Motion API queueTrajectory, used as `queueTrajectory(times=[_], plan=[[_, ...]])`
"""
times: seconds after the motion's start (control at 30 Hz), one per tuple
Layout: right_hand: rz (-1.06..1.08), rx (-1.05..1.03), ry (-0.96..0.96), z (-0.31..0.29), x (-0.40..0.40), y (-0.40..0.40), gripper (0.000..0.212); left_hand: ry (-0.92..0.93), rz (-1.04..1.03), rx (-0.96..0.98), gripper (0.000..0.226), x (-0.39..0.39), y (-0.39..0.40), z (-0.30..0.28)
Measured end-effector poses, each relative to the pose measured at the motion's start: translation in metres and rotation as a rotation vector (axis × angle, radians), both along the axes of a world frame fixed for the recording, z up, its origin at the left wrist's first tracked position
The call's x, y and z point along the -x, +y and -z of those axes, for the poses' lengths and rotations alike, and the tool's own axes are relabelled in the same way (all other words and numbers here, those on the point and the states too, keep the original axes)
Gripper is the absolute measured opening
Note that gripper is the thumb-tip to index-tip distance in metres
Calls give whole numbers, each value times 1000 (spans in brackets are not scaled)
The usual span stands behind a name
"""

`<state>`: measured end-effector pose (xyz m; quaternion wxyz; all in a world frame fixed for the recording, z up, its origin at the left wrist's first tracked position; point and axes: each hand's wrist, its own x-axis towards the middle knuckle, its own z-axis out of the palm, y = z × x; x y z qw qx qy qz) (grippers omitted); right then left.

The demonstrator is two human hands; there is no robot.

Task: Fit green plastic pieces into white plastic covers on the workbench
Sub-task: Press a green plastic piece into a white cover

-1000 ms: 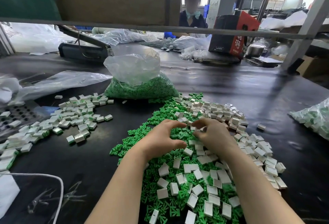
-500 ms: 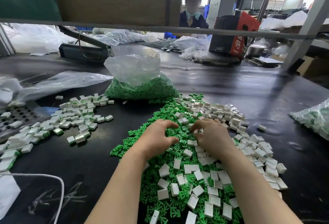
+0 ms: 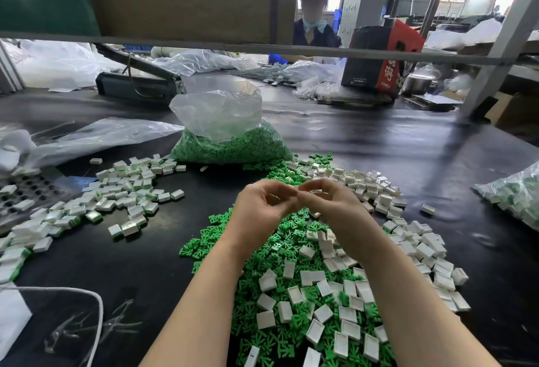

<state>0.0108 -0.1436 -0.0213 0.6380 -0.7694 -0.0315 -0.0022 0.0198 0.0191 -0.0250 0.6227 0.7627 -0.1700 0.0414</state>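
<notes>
Left hand and right hand were up above green pieces, fingertips meeting. Right fingers pinched small white cover. Left fingers curled; held thing too small to tell. More white covers lay right of hands.

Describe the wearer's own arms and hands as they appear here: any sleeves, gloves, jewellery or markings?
Both forearms are bare as far as the bottom edge of the picture, with no sleeve in sight. The left hand and right hand wear no gloves. No watch, bracelet or ring shows on either wrist or on the visible fingers, and no markings can be made out.
</notes>
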Motion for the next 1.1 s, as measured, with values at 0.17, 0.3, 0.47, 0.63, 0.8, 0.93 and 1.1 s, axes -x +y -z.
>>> queueTrajectory(times=[0.17,0.3,0.47,0.63,0.8,0.93,1.1], plan=[[-92,754,-78,15,-2,3,30,48,-66,102,7,-2,11,-1],[-128,1035,-120,15,0,12,28,67,-30,178,13,-1,10,-4],[-39,1021,-188,16,-1,11,14,29,-36,224,18,1,7,-7],[30,840,-186,15,1,11,8,27,-14,219,18,2,8,-9],[90,710,-223,13,1,11,3,47,-16,193,19,1,8,-8],[107,548,-234,11,2,8,5,68,-63,180,18,0,8,-5],[144,363,-222,10,2,7,11,104,-117,186,13,-3,7,-2]])
